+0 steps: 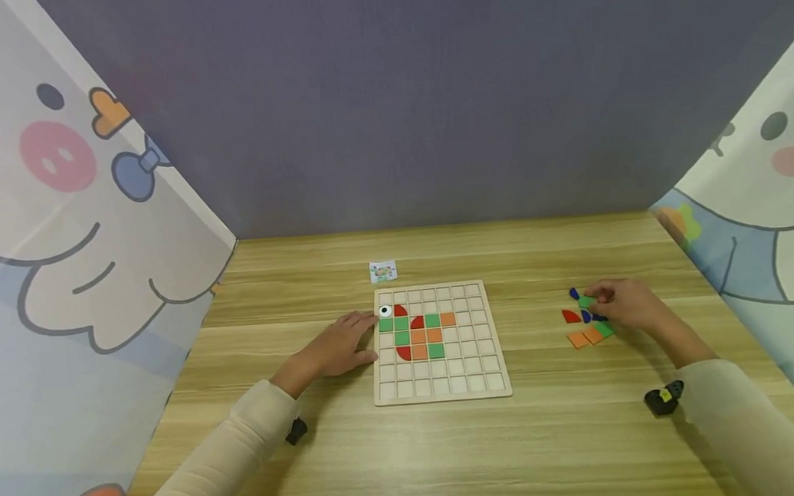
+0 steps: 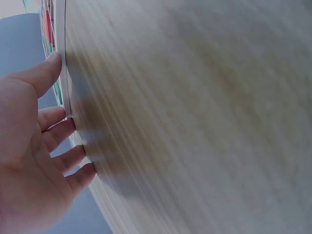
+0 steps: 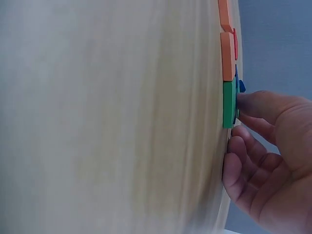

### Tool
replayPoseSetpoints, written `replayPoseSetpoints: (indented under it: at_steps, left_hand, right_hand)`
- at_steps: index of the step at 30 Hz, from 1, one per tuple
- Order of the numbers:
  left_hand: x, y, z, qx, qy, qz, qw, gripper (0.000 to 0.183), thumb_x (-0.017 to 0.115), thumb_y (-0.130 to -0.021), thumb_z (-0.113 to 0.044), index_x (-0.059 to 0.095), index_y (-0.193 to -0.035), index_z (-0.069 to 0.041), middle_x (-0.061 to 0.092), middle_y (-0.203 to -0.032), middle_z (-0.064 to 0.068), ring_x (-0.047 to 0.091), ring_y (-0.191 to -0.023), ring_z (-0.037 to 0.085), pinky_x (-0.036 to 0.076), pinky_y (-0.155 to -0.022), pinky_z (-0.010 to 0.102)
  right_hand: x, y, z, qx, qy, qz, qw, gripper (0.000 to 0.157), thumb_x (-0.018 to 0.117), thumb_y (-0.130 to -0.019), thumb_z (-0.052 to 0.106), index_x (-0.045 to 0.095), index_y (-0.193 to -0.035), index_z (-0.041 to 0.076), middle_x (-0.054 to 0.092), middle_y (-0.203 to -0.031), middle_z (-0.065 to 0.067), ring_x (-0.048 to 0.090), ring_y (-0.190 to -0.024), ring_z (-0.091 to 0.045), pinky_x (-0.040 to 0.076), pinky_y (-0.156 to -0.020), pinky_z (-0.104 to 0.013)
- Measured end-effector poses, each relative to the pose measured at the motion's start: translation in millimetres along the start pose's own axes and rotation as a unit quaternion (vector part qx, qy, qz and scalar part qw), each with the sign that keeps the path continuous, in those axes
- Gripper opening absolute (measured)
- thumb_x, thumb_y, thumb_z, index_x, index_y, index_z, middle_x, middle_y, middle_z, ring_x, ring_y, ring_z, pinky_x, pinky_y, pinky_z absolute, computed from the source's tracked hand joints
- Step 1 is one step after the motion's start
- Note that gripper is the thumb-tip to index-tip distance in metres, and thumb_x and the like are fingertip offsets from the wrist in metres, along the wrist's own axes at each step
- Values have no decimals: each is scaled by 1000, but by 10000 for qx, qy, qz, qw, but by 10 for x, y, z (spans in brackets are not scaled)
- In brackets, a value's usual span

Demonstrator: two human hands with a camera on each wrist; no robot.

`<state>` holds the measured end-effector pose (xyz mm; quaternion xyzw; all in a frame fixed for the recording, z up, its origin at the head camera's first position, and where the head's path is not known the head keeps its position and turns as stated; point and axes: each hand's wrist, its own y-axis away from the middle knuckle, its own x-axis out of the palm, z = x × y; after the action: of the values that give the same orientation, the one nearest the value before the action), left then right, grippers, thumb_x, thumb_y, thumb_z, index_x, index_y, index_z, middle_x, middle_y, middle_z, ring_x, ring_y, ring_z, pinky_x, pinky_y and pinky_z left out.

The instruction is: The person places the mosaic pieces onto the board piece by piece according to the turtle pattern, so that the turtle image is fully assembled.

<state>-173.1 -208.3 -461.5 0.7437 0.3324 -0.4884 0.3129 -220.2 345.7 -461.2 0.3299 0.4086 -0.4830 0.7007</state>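
Note:
A wooden grid board (image 1: 474, 365) lies on the table with red, green and orange pieces and a white eye disc (image 1: 385, 311) set in its left cells. My left hand (image 1: 340, 346) rests at the board's left edge, thumb and fingers spread along it; in the left wrist view the thumb tip meets the rim. At the right, my right hand (image 1: 625, 305) bends its fingers over loose pieces, thumb and index beside a green piece (image 1: 586, 302). A green square (image 3: 228, 105) partly hides those fingertips in the right wrist view, and I cannot tell whether they pinch anything.
Around the right hand lie a red quarter-round (image 1: 571, 316), orange squares (image 1: 578, 340) and small blue pieces (image 1: 575, 294). A small picture card (image 1: 382, 271) lies behind the board. A grey panel (image 1: 429, 107) stands at the back, with cartoon-printed walls on both sides.

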Motion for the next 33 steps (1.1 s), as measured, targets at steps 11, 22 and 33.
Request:
replayPoseSetpoints:
  at_steps: [11, 22, 33]
  left_hand:
    - [8, -4, 11, -30, 34, 5, 10000, 72, 63, -98, -37, 34, -154, -3, 36, -157, 15, 30, -145, 39, 27, -118, 54]
    - [21, -5, 18, 25, -47, 16, 10000, 72, 62, -98, -39, 34, -154, -3, 36, -157, 15, 30, -145, 38, 26, -119, 53]
    - [9, 14, 9, 38, -57, -20, 10000, 71, 62, -98, -38, 34, -153, -2, 36, -156, 16, 31, -145, 38, 27, -118, 53]
  right_hand:
    - [-3, 11, 41, -88, 39, -109, 9999, 32, 73, -90, 21, 70, -112, -2, 67, -88, -1, 61, -78, -17, 50, -67, -33]
    - [-17, 10, 127, 11, -167, -332, 9993, 33, 70, -92, 28, 69, -111, 0, 71, -95, -8, 68, -88, -30, 55, -71, -39]
    - [39, -61, 308, -114, -258, -407, 9988, 34, 69, -93, 29, 69, -112, 1, 72, -97, -9, 70, -89, -32, 56, -72, -44]
